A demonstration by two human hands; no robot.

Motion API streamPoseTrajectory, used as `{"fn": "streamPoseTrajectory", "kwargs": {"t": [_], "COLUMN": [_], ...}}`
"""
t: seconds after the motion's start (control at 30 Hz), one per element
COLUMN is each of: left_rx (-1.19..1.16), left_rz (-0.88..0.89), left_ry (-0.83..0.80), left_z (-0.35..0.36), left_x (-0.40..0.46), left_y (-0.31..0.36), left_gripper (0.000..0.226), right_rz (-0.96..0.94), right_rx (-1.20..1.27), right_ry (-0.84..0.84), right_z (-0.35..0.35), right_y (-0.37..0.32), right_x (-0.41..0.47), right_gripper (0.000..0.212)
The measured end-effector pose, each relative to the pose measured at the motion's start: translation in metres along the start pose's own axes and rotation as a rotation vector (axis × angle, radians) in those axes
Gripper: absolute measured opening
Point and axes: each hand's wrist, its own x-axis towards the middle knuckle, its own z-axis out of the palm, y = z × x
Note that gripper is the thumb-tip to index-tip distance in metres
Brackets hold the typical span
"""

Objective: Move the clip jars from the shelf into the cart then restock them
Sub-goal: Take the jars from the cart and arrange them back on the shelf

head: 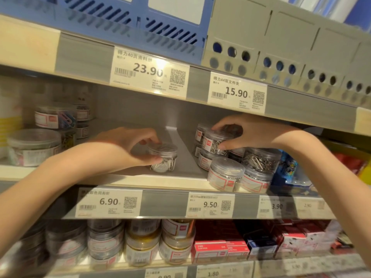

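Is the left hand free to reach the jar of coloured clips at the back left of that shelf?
Probably not yet: the left hand grips a small clip jar. The way to the coloured-clip jar looks open.

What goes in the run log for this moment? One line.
left hand: grips lone clip jar on middle shelf | right hand: grips top jar of stack | cart: unseen

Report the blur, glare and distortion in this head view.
Head view: wide-angle bending bows the shelf edges; glare washes the 23.90 price tag; the bottom-shelf jars at lower left smear with blur; the left hand and right hand with their clip jars stay fairly sharp.
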Motion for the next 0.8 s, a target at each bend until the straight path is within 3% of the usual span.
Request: {"fn": "streamPoseTrajectory", "kwargs": {"t": [0.33, 0.5, 0.8], "left_rx": [-0.023, -0.030, -0.035], "left_rz": [-0.012, 0.015, 0.053], "left_ry": [0.019, 0.021, -0.051], "left_z": [0.000, 0.000, 0.001], "left_x": [-0.002, -0.002, 0.008], "left_y": [0.005, 0.000, 0.020], "left_gripper": [0.051, 0.056, 0.047], "right_rz": [-0.053, -0.059, -0.035], "right_rx": [0.078, 0.086, 0.078], "right_ry": [-0.050, -0.047, 0.167], "right_z": [-0.001, -0.002, -0.007], "right_y": [-0.007, -0.008, 0.012], "right_x": [0.003, 0.001, -0.034], "right_gripper": [0.043, 0.041, 0.027]}}
